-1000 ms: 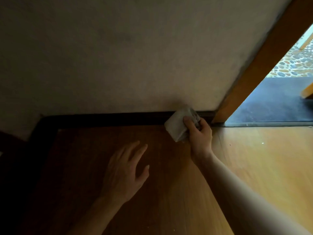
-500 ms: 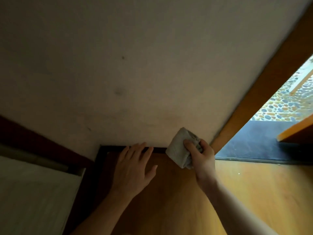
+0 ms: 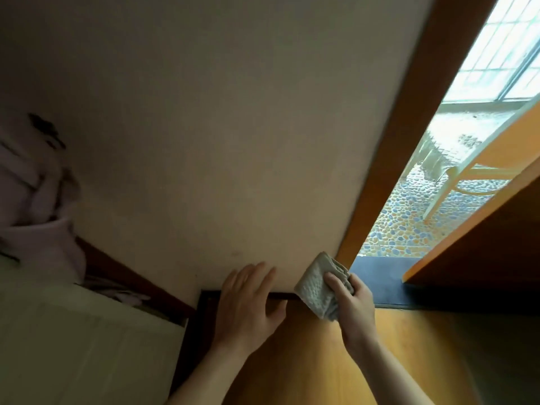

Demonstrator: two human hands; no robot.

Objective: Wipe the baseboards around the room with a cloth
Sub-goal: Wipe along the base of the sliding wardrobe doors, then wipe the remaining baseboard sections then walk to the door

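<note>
- The right hand (image 3: 355, 305) is gripping a folded grey cloth (image 3: 317, 287), with the thumb lying across its front and the other fingers curled behind it.
- The left hand (image 3: 248, 305) is holding nothing; its fingers are straight and a little spread, lying over the foot of the wall (image 3: 233, 141) (I cannot tell whether it is really pressing there).
- The cloth is standing at the dark baseboard (image 3: 285, 295), just to the right of the left hand, and it is covering the end of the strip beside the wooden door frame (image 3: 409, 141).
- Only a short piece of baseboard is showing between the two hands, and a little more is showing to the left of the left hand, up to the corner.
- In my judgement the wiping is at the beginning of this stretch: the cloth is at the door end, so the part under and beyond the left hand is waiting.
- No clean or dusty mark is showing on the strip, so the finished part cannot be measured.
- The other walls of the room are out of view (probably most of the job is left).
</note>
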